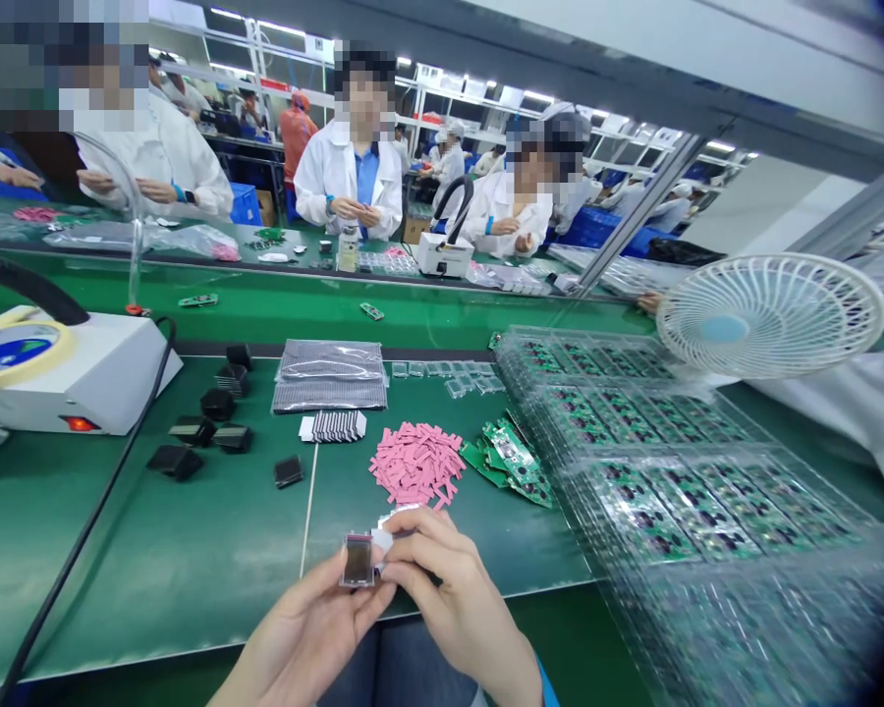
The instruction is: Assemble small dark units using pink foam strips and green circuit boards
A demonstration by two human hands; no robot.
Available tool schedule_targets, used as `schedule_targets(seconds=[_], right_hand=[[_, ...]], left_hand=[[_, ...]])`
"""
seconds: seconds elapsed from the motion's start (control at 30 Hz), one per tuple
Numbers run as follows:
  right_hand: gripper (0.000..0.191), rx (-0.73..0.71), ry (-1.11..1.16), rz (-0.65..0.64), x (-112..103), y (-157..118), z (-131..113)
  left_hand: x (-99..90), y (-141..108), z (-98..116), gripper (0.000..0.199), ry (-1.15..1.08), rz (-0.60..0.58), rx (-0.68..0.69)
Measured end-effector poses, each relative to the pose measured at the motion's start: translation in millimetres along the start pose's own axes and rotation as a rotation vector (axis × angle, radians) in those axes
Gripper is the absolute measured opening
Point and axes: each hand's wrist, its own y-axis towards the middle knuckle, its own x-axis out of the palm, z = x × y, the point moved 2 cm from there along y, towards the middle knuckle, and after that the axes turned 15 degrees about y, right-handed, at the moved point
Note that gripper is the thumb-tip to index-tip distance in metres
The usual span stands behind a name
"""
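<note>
One unreadable blue label point(11, 351) left of hands point(302, 619)

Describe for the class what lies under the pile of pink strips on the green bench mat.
The pink strips lie on the green mat, which shows around the pile's edges. The mat beneath the pile's middle is covered, so nothing there can be seen.

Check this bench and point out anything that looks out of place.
The loose heap of green circuit boards stands out: they lie overlapping and tilted on the green mat, while the other boards sit in rows in stacked clear trays. The pink strips beside them are also scattered in a loose pile.
</note>
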Motion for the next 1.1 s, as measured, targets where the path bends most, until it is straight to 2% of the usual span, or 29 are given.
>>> schedule_targets(seconds=[0.23,0.33,0.43,0.5,0.57,0.63,0.7,0.83,0.97,1.1], right_hand=[[0.016,-0.146,-0.261,0.014,12,-3,-10],[0.017,-0.162,-0.246,0.036,8,-3,-7],[0.018,-0.113,-0.198,0.183,-8,-3,3],[0.018,-0.116,-0.262,0.336,-15,-5,10],[0.016,-0.159,-0.371,0.429,-13,-8,16],[0.016,-0.214,-0.460,0.419,-3,-11,21],[0.016,-0.254,-0.501,0.352,8,-15,24],[0.020,-0.225,-0.426,0.243,17,-26,25],[0.020,-0.113,-0.291,0.313,13,-34,26],[0.024,-0.059,-0.349,0.330,17,-31,31]], left_hand=[[-2.1,-1,0,0.023,0.110,0.059,0.067],[-1.2,-2,-2,0.023,0.134,0.068,0.072],[0.7,-5,-1,0.022,0.136,0.079,0.060],[1.3,-8,3,0.023,0.130,0.081,0.068],[0.4,-10,7,0.023,0.113,0.089,0.080],[-1.5,-11,10,0.023,0.098,0.084,0.076],[-3.8,-11,11,0.020,0.076,0.061,0.063],[-6.2,-9,9,0.016,-0.013,-0.015,0.008],[-5.6,-3,2,0.019,-0.051,-0.056,-0.042],[-6.2,4,-1,0.020,-0.052,-0.072,-0.011]])
